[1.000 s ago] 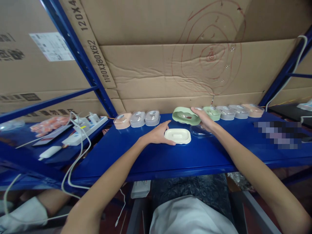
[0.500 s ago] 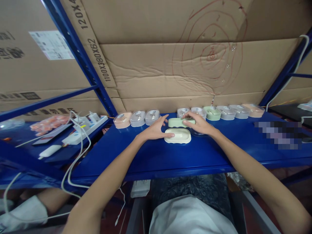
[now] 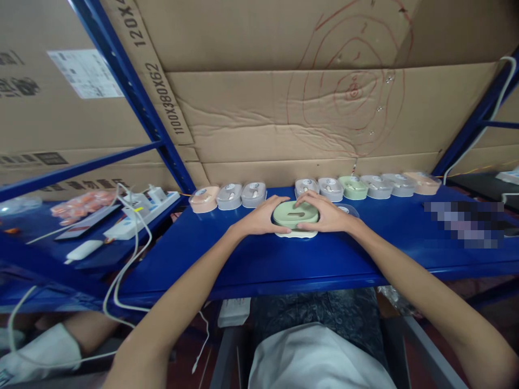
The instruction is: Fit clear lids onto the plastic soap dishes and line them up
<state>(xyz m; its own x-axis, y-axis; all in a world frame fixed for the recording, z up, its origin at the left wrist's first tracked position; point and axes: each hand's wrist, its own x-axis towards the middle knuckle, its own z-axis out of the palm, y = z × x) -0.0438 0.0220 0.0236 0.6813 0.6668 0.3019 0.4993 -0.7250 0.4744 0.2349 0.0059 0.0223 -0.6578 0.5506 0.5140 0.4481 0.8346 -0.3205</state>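
Observation:
A pale green oval shell (image 3: 295, 214) sits on top of a cream oval base (image 3: 295, 234) in the middle of the blue shelf (image 3: 259, 259). My left hand (image 3: 259, 217) grips the shell's left end. Over its right end my right hand (image 3: 326, 214) is curled, fingers reaching across the top. A clear plastic lid (image 3: 349, 210) lies just behind my right hand, mostly hidden by it.
Rows of small lidded cases stand along the back: a peach and grey group (image 3: 227, 196) at left, a grey, green and peach group (image 3: 367, 187) at right. A white power strip with cables (image 3: 140, 210) lies at left. Cardboard boxes (image 3: 284, 108) form the back wall.
My right hand brought the green shell down from the back and set it onto the cream base. My left hand shifted from the base onto the shell's left end.

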